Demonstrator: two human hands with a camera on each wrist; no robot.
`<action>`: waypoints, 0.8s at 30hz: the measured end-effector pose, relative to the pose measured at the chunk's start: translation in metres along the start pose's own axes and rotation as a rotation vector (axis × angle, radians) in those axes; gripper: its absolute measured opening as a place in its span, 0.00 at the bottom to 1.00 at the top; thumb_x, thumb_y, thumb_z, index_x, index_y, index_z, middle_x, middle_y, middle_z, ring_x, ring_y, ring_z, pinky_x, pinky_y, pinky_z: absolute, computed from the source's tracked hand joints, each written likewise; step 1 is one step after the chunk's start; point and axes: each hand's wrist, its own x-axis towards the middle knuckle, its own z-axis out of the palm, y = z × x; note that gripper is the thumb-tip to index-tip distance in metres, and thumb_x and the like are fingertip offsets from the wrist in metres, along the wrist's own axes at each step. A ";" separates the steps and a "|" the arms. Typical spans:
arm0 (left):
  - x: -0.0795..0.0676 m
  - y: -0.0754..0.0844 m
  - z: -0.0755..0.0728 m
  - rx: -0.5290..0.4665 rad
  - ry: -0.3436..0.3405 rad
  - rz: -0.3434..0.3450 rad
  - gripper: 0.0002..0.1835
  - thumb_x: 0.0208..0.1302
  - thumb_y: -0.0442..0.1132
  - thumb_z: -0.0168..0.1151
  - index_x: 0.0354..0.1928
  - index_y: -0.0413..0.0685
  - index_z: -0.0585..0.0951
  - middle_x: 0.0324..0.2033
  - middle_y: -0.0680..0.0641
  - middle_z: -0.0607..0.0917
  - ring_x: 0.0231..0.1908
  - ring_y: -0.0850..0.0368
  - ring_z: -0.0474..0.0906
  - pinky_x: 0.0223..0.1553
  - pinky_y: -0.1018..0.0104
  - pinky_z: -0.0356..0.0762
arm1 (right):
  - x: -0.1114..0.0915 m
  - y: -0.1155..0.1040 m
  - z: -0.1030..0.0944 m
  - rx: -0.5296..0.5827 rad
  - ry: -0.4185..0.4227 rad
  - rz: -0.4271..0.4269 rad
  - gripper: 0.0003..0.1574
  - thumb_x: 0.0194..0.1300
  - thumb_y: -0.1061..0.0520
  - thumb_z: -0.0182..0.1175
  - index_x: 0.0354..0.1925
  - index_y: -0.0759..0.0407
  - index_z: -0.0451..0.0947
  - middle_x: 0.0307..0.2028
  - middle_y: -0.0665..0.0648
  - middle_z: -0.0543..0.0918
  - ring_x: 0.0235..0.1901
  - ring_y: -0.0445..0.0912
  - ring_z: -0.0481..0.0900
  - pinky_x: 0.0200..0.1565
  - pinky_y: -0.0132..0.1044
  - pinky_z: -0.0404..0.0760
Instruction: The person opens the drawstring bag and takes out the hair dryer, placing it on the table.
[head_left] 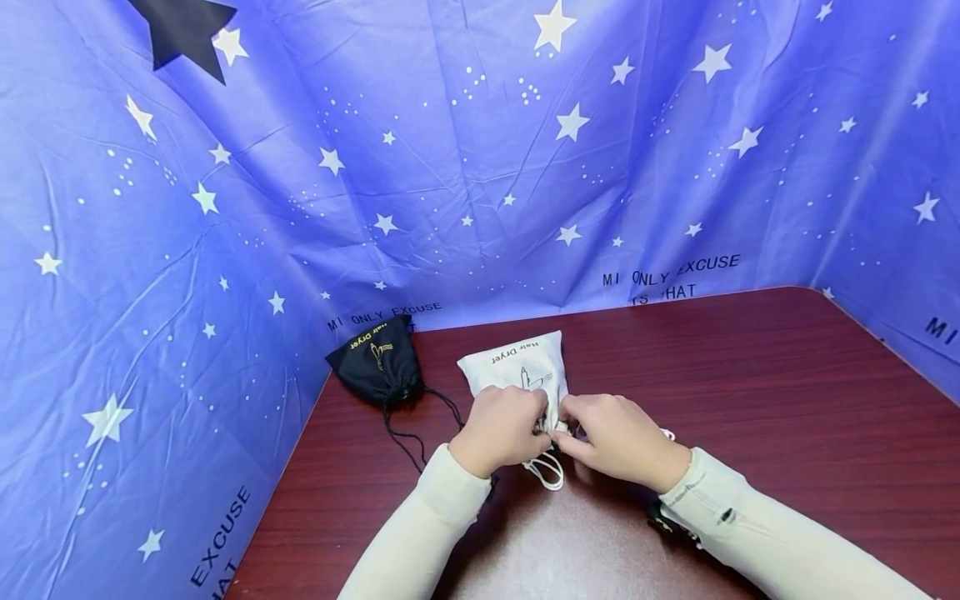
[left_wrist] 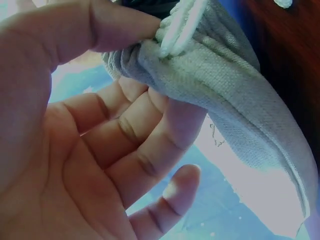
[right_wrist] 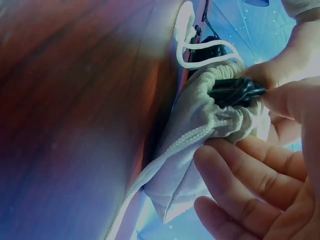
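A white drawstring bag (head_left: 506, 367) printed "Hair Dryer" lies with its gathered mouth towards the person. My left hand (head_left: 498, 425) pinches that mouth, thumb on top by the white cord (left_wrist: 180, 30) and fingers beneath the cloth. From the other side my right hand (head_left: 626, 442) holds the rim, thumb at the opening and fingers under it. Inside the partly open mouth, the right wrist view shows a bundled black cable (right_wrist: 235, 92) right by the right thumb. Most of the bag's contents stay hidden by cloth.
A closed black drawstring bag (head_left: 378, 371), also printed "Hair Dryer", lies at the back left of the dark red wooden table (head_left: 735, 375), its black cords (head_left: 405, 435) trailing forward. A blue star-patterned curtain (head_left: 465, 167) surrounds the table's back and sides.
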 end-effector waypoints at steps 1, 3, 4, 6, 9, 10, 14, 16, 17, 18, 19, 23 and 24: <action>0.000 0.001 0.000 0.006 0.009 0.002 0.20 0.51 0.60 0.75 0.24 0.60 0.74 0.15 0.60 0.74 0.18 0.59 0.75 0.22 0.58 0.71 | 0.000 0.000 0.000 0.005 0.001 0.009 0.12 0.59 0.46 0.71 0.29 0.46 0.77 0.20 0.42 0.76 0.20 0.33 0.66 0.24 0.30 0.68; 0.000 0.001 -0.001 0.017 0.025 0.005 0.20 0.51 0.60 0.75 0.24 0.60 0.75 0.15 0.60 0.74 0.19 0.59 0.76 0.22 0.58 0.71 | 0.000 0.000 0.000 0.012 0.003 0.021 0.12 0.58 0.46 0.71 0.29 0.46 0.77 0.21 0.41 0.77 0.21 0.32 0.67 0.24 0.30 0.69; -0.001 0.002 -0.001 0.021 0.032 0.006 0.19 0.51 0.60 0.74 0.24 0.60 0.75 0.15 0.60 0.74 0.19 0.59 0.76 0.23 0.58 0.72 | 0.000 0.000 0.001 0.015 0.005 0.027 0.12 0.58 0.46 0.71 0.29 0.46 0.78 0.22 0.41 0.78 0.21 0.32 0.68 0.24 0.30 0.70; -0.001 0.002 -0.001 0.023 0.047 0.007 0.18 0.51 0.59 0.74 0.23 0.61 0.75 0.14 0.60 0.74 0.19 0.59 0.76 0.22 0.58 0.72 | 0.000 0.001 0.001 0.017 0.007 0.032 0.12 0.57 0.46 0.72 0.30 0.46 0.78 0.23 0.41 0.79 0.21 0.31 0.69 0.25 0.30 0.71; 0.000 0.002 -0.002 0.021 0.066 0.008 0.17 0.50 0.55 0.74 0.22 0.61 0.74 0.14 0.61 0.72 0.18 0.61 0.74 0.21 0.58 0.71 | 0.000 0.001 0.001 0.020 0.006 0.043 0.12 0.56 0.47 0.72 0.31 0.46 0.78 0.24 0.41 0.80 0.22 0.31 0.70 0.26 0.31 0.73; 0.000 0.002 -0.002 0.021 0.071 0.008 0.17 0.50 0.54 0.74 0.22 0.61 0.74 0.14 0.61 0.72 0.17 0.61 0.73 0.21 0.58 0.71 | 0.000 0.001 0.001 0.021 0.003 0.045 0.12 0.56 0.47 0.72 0.31 0.47 0.78 0.24 0.41 0.81 0.22 0.31 0.71 0.26 0.31 0.73; 0.000 0.002 -0.001 0.033 0.094 0.014 0.17 0.50 0.54 0.74 0.22 0.60 0.73 0.13 0.60 0.72 0.17 0.60 0.74 0.20 0.58 0.71 | 0.000 0.002 0.002 0.025 -0.003 0.054 0.12 0.59 0.47 0.72 0.32 0.47 0.78 0.24 0.42 0.81 0.22 0.32 0.71 0.26 0.32 0.73; -0.001 0.002 -0.001 0.041 0.109 0.014 0.17 0.50 0.54 0.74 0.22 0.60 0.73 0.13 0.60 0.72 0.17 0.60 0.74 0.20 0.58 0.71 | 0.001 0.002 0.003 0.017 0.000 0.054 0.12 0.60 0.47 0.72 0.32 0.47 0.78 0.24 0.42 0.80 0.22 0.32 0.70 0.25 0.32 0.73; -0.001 0.002 -0.002 0.044 0.116 0.013 0.18 0.50 0.55 0.74 0.22 0.59 0.73 0.13 0.60 0.72 0.17 0.60 0.74 0.20 0.58 0.71 | 0.001 0.002 0.003 0.009 0.004 0.052 0.12 0.60 0.47 0.72 0.32 0.47 0.77 0.23 0.41 0.79 0.21 0.33 0.70 0.25 0.32 0.72; -0.001 0.002 -0.002 0.046 0.123 0.012 0.18 0.50 0.55 0.74 0.22 0.59 0.73 0.13 0.60 0.72 0.17 0.59 0.74 0.20 0.58 0.71 | 0.001 0.002 0.003 -0.001 0.009 0.050 0.13 0.60 0.47 0.72 0.32 0.47 0.77 0.23 0.41 0.78 0.21 0.33 0.69 0.24 0.32 0.71; -0.001 0.002 -0.003 0.048 0.129 0.011 0.18 0.50 0.55 0.74 0.21 0.59 0.73 0.13 0.60 0.72 0.17 0.59 0.75 0.20 0.58 0.70 | 0.001 0.002 0.003 -0.012 0.014 0.045 0.13 0.60 0.47 0.72 0.32 0.47 0.77 0.22 0.40 0.77 0.20 0.34 0.68 0.24 0.33 0.71; -0.001 0.002 -0.003 0.056 0.141 0.004 0.20 0.50 0.57 0.74 0.21 0.59 0.72 0.13 0.60 0.72 0.17 0.59 0.75 0.20 0.58 0.70 | 0.001 0.001 0.004 -0.058 0.048 0.006 0.14 0.59 0.48 0.73 0.30 0.48 0.76 0.19 0.38 0.69 0.18 0.35 0.64 0.22 0.34 0.68; -0.001 0.002 -0.003 0.060 0.145 0.003 0.20 0.50 0.57 0.74 0.21 0.59 0.72 0.13 0.60 0.71 0.16 0.59 0.75 0.20 0.58 0.70 | 0.001 0.001 0.004 -0.067 0.061 -0.008 0.14 0.59 0.48 0.72 0.30 0.49 0.76 0.19 0.38 0.68 0.18 0.36 0.64 0.21 0.34 0.68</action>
